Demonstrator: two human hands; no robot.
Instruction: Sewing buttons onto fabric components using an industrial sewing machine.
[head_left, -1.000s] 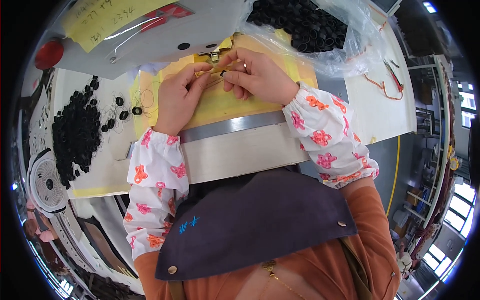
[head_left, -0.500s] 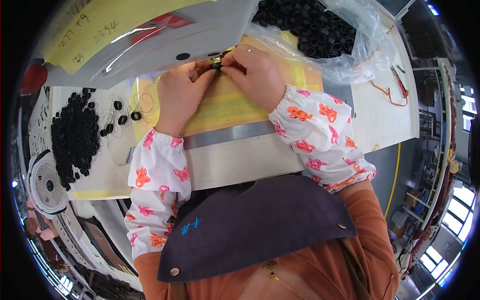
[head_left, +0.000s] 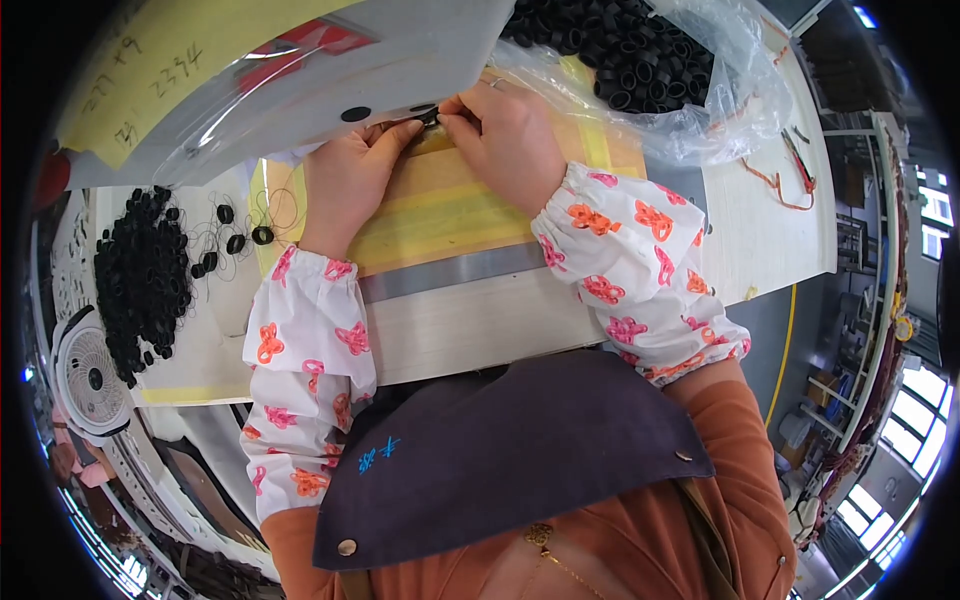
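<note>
Band [head_left: 429,117], black, sits between left grip [head_left: 350,185] and right grip [head_left: 512,145]

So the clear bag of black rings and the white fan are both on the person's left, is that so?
Not quite: the head view shows the bag on the person's right. The fan is indeed on the left.

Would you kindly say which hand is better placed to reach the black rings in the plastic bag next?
Probably the right hand: it lies nearer the plastic bag, which holds the black rings on that side. The left hand is farther off, with the right hand between it and the bag.
</note>
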